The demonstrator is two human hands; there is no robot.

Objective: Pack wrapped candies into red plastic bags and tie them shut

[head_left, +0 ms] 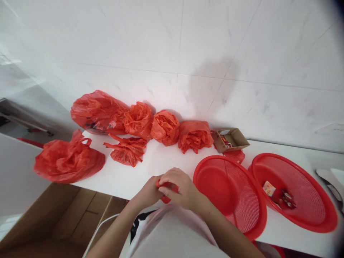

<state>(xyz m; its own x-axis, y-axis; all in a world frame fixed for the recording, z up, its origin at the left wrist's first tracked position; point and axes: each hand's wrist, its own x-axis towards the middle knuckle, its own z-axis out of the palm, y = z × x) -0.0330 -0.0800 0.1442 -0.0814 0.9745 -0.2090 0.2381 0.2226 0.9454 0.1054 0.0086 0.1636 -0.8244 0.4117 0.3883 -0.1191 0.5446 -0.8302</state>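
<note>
- Clearly, in the head view, the red piece (pixel 165 199) lies between the two hands, in front of the person's shirt (pixel 172 233) and by the table's (pixel 154 163) near edge; both hands touch it, so neither is nearer.
- Its long axis cannot be told, since fingers cover much of it; one red end shows at the left hand's side, another part pokes out below.
- From the right hand (pixel 180 188), the piece lies leftward, under the curled fingers; thumb and fingers bend round it, pinching it.
- From the left hand (pixel 150 191), it lies rightward, against the inner side; that hand is bent inward, but its fingertips are hidden, so how firmly it grips cannot be told.
- Just right of the right hand stands the near basket (pixel 215 184), with the far basket (pixel 311 181) beyond it.
- Ahead and left of the hands, apart from them, lies a small bag (pixel 129 152).
</note>
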